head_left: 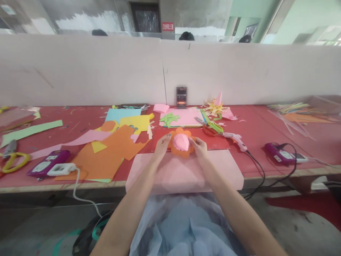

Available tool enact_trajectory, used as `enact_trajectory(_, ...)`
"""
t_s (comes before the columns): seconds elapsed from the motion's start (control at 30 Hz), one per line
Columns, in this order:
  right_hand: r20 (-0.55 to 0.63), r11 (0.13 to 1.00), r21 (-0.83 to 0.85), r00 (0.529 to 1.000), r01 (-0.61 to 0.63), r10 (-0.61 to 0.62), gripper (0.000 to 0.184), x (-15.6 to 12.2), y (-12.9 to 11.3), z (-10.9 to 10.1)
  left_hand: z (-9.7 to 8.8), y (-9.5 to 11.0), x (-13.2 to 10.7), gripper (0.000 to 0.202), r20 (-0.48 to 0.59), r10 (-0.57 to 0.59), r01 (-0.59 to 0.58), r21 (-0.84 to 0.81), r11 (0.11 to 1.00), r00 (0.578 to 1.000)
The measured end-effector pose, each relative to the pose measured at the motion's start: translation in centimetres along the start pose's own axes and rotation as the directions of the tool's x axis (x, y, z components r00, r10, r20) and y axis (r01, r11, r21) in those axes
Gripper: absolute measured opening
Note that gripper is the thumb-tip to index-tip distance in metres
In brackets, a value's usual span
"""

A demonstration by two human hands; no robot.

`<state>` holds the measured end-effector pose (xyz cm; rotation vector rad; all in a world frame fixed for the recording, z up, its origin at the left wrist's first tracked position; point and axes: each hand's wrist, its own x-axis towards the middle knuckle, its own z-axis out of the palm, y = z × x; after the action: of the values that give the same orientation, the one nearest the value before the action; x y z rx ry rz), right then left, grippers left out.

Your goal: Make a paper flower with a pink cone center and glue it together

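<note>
An orange paper flower [177, 152] with a pink cone-shaped centre [181, 142] is held between my two hands, over the near part of the table. My left hand [162, 145] pinches its left edge, and my right hand [199, 145] grips the right edge with thumb and fingers. Beneath lies a pink sheet [183, 174], and a red board [217, 142] shows behind the flower. To the right of my right hand rests a pink glue gun [236, 139], near scissors with orange handles [211, 131].
Orange sheets [98, 160], a blue sheet [122, 114] and pink strips lie left. Green strips [169, 119] rest on a pink stack behind. Purple power packs [49, 163] with cables sit on both sides. Yellow-handled scissors [17, 161] lie far left. A white partition [106, 71] borders the back.
</note>
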<state>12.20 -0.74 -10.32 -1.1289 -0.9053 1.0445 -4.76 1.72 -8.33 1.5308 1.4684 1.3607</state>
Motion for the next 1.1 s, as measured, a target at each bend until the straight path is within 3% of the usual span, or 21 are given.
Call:
enact_trajectory(0.13,-0.003,0.996,-0.091,1.000,0.013,-0.013,0.034,0.1,0.2,-0.1,-0.1,0.5,-0.1,0.033,0.128,-0.009,0.009,0.001,1.000,0.992)
enact_trajectory(0.53,0.000,0.996,-0.095,1.000,-0.002,0.002,0.034,-0.4,-0.7,0.3,-0.4,0.7,-0.2,0.030,0.211,-0.039,0.044,-0.021,0.999,0.977)
enact_trajectory(0.87,0.073,0.994,0.062,0.994,-0.089,0.084,0.029,-0.4,-0.2,-0.1,-0.5,1.6,-0.8,0.033,0.262,-0.106,0.145,-0.133,0.980,0.959)
enact_trajectory(1.1,0.138,0.993,-0.114,0.990,0.034,-0.018,0.032,-0.7,-0.7,0.4,-0.4,1.2,-0.6,0.033,0.326,-0.069,0.097,-0.071,0.993,0.943)
